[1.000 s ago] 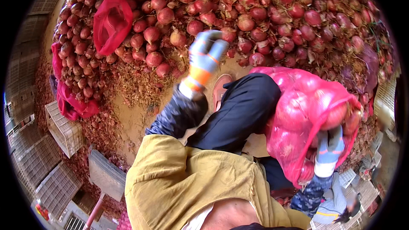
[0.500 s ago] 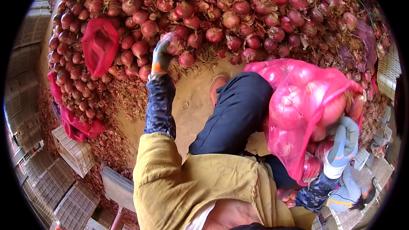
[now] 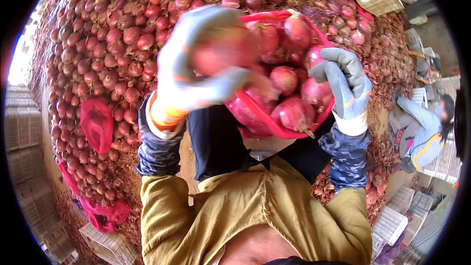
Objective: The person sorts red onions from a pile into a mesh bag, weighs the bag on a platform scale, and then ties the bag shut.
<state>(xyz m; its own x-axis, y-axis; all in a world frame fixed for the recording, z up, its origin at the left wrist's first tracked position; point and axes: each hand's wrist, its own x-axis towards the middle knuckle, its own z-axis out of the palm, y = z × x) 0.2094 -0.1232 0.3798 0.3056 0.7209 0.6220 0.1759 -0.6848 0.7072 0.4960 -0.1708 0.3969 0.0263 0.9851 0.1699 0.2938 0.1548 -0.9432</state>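
Over the open mouth of the red mesh sack (image 3: 274, 118), the gloved left hand (image 3: 196, 76) is clenched around a blurred red onion (image 3: 221, 51), while the gloved right hand (image 3: 343, 86) grasps the sack's rim at its right side. Dropping the onion well works best, I judge, with the rim held wide and level so nothing rolls out. That onion looks round, smooth and purplish-red; the sack sits at chest height, nearly full, before the heap of onions (image 3: 113, 44).

Grey gloves with orange cuffs on the left hand (image 3: 196, 73) and right hand (image 3: 346, 86), blue camouflage sleeves (image 3: 349, 159), a red mesh bag (image 3: 287, 93) (purple-red onions (image 3: 294, 113) inside), a mustard-yellow shirt (image 3: 255, 211), pale crates (image 3: 390, 223).
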